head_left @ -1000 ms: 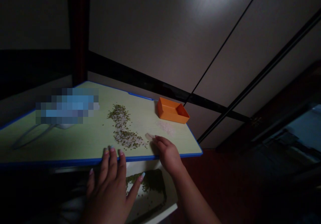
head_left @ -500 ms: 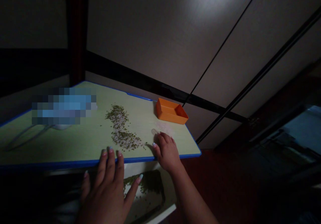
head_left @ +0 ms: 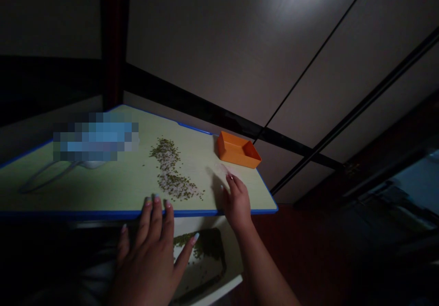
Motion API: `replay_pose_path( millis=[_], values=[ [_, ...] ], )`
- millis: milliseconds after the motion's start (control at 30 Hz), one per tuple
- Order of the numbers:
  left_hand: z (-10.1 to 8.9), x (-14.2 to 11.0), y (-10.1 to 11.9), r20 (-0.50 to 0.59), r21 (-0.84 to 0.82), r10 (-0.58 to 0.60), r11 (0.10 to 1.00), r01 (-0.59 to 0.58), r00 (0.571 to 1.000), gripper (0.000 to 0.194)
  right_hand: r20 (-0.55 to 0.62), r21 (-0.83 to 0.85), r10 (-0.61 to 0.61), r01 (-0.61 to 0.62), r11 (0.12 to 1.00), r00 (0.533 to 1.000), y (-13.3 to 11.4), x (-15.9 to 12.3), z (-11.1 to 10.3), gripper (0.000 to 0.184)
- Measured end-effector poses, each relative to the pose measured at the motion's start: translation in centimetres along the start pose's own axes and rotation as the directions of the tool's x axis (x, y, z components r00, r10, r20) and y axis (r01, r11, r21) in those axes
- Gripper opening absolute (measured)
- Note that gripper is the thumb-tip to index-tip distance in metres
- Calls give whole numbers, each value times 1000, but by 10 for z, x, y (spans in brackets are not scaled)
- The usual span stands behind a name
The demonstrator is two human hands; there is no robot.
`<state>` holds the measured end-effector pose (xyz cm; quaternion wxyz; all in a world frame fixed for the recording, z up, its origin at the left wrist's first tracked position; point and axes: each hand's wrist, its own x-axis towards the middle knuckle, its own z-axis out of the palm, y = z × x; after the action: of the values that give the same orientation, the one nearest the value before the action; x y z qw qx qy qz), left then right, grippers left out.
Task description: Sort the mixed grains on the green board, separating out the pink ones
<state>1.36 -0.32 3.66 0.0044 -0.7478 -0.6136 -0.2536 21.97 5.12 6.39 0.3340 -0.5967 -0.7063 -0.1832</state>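
A pale green board (head_left: 113, 191) with a blue rim carries a strip of mixed green and whitish grains (head_left: 171, 169). My left hand (head_left: 151, 251) lies flat and open, its fingertips on the board's near edge just below the grains. My right hand (head_left: 236, 198) rests on the board to the right of the grains, fingers stretched toward a small whitish heap (head_left: 222, 169) in front of an orange box (head_left: 239, 149). Nothing shows in either hand. Below the board's edge sits a white tray (head_left: 209, 287) with green grains in it, partly hidden by my left hand.
A blurred blue patch (head_left: 96, 136) covers something at the board's left, with a grey cord (head_left: 44, 178) looping beside it. Dark bars and a grey wall stand behind. The floor to the right is dark red.
My right hand has slid away from the grain strip toward the orange box, fingers now at the whitish heap. My left hand has stayed at the near edge.
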Motion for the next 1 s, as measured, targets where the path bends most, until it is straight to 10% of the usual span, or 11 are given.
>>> replay_pose_path(
  millis=[500,1000],
  values=[
    [-1,-1,0,8,9,8,1000,-8,1000,75,-11,286,-510,491,823,860,-30,-8,-17,52],
    [-6,0,2,59,-2,-14,1000,14,998,75,188,262,-411,358,896,892,-23,-9,-14,25]
  ],
)
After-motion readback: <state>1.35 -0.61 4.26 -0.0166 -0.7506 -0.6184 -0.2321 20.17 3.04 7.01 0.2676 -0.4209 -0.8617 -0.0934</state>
